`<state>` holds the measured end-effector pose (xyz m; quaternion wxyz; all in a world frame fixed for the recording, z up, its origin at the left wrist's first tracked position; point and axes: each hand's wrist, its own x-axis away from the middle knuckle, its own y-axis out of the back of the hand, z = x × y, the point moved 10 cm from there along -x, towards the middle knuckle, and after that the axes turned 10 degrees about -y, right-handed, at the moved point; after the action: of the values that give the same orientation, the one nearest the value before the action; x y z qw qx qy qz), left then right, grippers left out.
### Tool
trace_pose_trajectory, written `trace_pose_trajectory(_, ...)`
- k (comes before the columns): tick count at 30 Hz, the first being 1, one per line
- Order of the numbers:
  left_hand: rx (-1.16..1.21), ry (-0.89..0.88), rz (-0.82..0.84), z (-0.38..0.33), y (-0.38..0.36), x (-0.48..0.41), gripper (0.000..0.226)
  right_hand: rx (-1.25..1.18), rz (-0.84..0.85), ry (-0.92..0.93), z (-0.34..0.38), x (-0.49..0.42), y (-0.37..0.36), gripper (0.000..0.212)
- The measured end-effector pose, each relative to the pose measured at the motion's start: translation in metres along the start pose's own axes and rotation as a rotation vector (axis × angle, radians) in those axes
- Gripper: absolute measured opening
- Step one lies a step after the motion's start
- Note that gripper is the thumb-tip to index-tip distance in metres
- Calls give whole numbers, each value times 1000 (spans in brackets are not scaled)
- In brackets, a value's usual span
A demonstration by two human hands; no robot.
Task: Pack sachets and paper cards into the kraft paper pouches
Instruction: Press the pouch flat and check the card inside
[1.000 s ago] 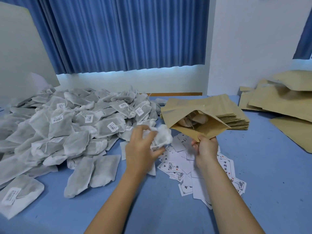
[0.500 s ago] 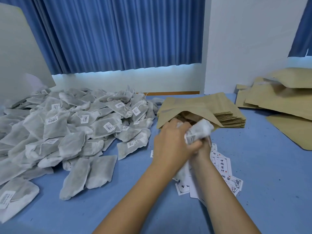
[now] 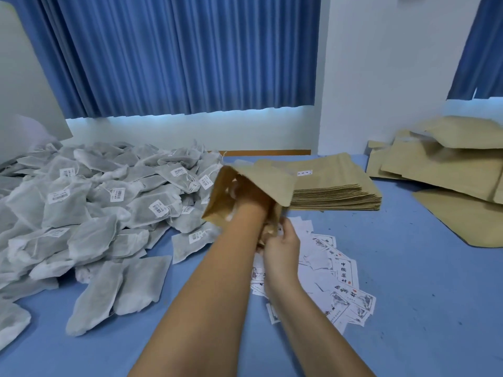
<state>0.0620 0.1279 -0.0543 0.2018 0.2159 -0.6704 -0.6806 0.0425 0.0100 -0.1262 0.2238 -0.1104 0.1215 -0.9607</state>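
Observation:
An open kraft pouch (image 3: pixel 262 179) is held above the blue table, its mouth facing me. My left hand (image 3: pixel 246 198) is pushed deep into the mouth, so its fingers and whatever they hold are hidden. My right hand (image 3: pixel 280 246) pinches the pouch's lower edge from below. A big heap of grey-white sachets (image 3: pixel 109 202) with barcode tags covers the table's left side. Printed paper cards (image 3: pixel 337 276) lie scattered under and to the right of my right wrist.
A flat stack of empty kraft pouches (image 3: pixel 337 186) lies just behind the held pouch. More kraft pouches (image 3: pixel 441 164) are piled at the far right. Bare blue tabletop (image 3: pixel 408 268) shows at the right and in front. Blue curtains hang behind.
My left hand carried a sachet from the heap to the right and went into the pouch's mouth. The right hand kept its hold on the pouch, now tilted up more.

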Motion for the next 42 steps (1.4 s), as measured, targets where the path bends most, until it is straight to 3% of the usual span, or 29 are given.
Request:
trace_pose_trajectory(2,39,-56,123,2,-6,4,42,-8,22,14,2,0,-4,39)
trace_pose_trajectory(5,57,-261,59,-31,10,18,37,-191,14,0,16,-11,7,39)
trace_pose_trajectory(7,116,-426,-96,-54,22,42,32,-283,-25,-21,25,-23,25,33)
trace_pose_trajectory(10,440,-808,-371,-76,35,109,25,-438,10,-80,27,-32,38,26)
trace_pose_trajectory(11,557,-825,-413,-67,34,121,23,-465,34,-91,27,-33,38,25)
trace_pose_trajectory(13,638,-642,-403,-36,17,113,16,-444,41,-93,28,-32,38,32)
trace_pose_trajectory(15,526,-407,-183,-8,-20,95,24,-461,46,-115,27,-32,39,36)
trace_pose_trajectory(17,439,-329,69,3,-59,91,45,-493,57,-132,29,-32,40,36)
trace_pose_trajectory(19,444,-333,133,1,-74,91,58,-495,54,-141,29,-32,42,36)
trace_pose_trajectory(22,405,-362,115,-3,-75,87,57,-487,57,-154,26,-31,41,34)
trace_pose_trajectory(27,242,-566,-15,-22,-62,94,26,-477,27,-148,25,-33,45,29)
trace_pose_trajectory(31,486,-586,-3,-24,-57,96,9,-416,16,-111,26,-37,42,29)
trace_pose_trajectory(34,672,-572,-287,-16,-16,105,8,-444,-21,-107,22,-41,47,28)
trace_pose_trajectory(36,932,-497,-523,-9,11,112,9,-394,-71,-119,17,-42,51,26)
trace_pose_trajectory(38,1151,-325,-564,-10,17,102,9,-340,-61,-116,16,-40,46,26)
trace_pose_trajectory(39,1159,-241,-545,-15,17,92,9,-338,-35,-108,16,-38,41,24)
trace_pose_trajectory(42,867,-125,-516,-27,21,58,18,-365,-9,-98,17,-32,34,23)
